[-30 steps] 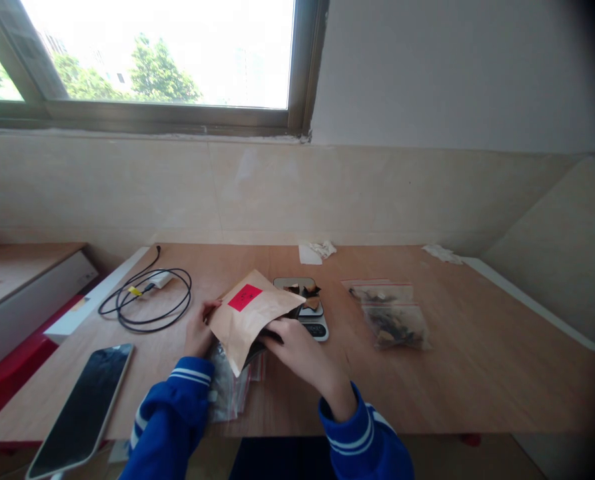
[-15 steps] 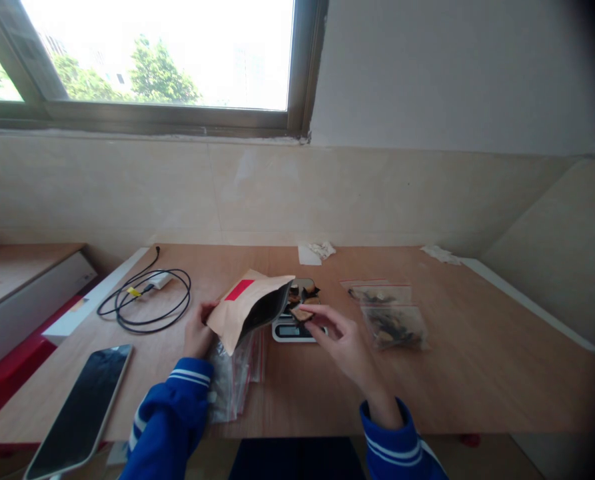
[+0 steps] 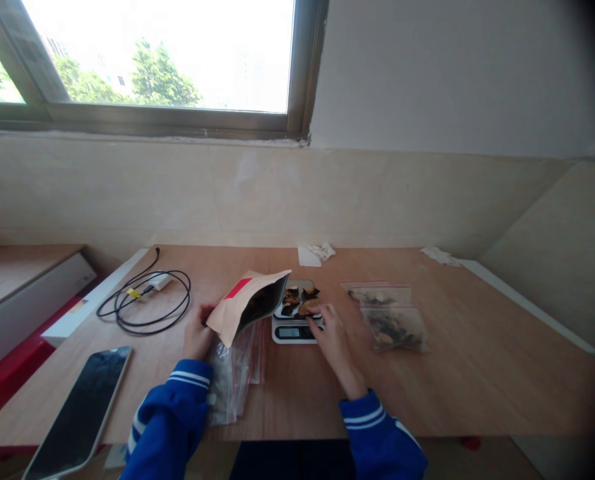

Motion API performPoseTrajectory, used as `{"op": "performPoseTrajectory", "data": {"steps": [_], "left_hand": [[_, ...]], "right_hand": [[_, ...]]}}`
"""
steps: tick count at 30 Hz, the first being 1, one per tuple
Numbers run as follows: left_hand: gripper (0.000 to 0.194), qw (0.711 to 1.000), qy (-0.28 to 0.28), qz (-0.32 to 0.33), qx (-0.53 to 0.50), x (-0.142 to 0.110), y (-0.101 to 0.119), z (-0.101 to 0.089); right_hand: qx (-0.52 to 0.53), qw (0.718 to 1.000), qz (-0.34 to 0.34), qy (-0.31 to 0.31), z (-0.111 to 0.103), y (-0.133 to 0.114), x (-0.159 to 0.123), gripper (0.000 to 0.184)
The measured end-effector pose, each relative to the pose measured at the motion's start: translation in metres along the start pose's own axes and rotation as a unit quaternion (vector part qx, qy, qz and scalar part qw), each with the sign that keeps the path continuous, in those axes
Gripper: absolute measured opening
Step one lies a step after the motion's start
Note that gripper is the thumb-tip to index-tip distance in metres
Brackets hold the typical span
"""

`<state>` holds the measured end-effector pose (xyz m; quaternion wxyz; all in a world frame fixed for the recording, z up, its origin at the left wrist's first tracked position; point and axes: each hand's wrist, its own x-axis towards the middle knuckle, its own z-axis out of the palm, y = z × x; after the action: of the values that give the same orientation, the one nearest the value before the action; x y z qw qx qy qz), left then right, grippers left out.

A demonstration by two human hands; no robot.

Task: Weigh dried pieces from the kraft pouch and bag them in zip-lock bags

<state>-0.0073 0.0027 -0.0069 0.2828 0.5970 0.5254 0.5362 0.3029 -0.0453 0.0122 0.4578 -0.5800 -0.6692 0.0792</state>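
Observation:
My left hand (image 3: 197, 331) is shut on the lower corner of a kraft paper bag (image 3: 244, 305) with a red label, its dark-lined mouth tilted toward a digital kitchen scale (image 3: 294, 331). Dark dried slices (image 3: 297, 301) lie on the scale's pan. My right hand (image 3: 334, 342) rests at the scale's right edge, its fingertips beside the slices, with nothing visible in it. A stack of clear zip bags with red edges (image 3: 233, 380) lies under the paper bag, near my left wrist.
Two zip bags of dried pieces (image 3: 392, 327) lie right of the scale on the wooden table (image 3: 452, 380). A smartphone (image 3: 80, 407) and a black cable with a white charger (image 3: 144, 303) lie left. Crumpled paper scraps (image 3: 317, 253) sit by the wall.
My right hand has moved down and left from above the scale to its right edge, and the piece held earlier no longer shows in it. The paper bag has tilted slightly and shifted little.

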Motion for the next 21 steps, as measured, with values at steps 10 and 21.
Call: {"op": "performPoseTrajectory", "data": {"steps": [10, 21], "left_hand": [[0.033, 1.000, -0.004, 0.001, 0.000, 0.000, 0.000, 0.000], [0.032, 1.000, -0.003, -0.002, 0.006, 0.000, 0.002, -0.001]], "right_hand": [[-0.086, 0.995, -0.058, 0.008, 0.017, 0.014, 0.003, 0.032], [0.010, 0.995, -0.067, 0.073, -0.011, -0.045, 0.003, 0.039]]}}
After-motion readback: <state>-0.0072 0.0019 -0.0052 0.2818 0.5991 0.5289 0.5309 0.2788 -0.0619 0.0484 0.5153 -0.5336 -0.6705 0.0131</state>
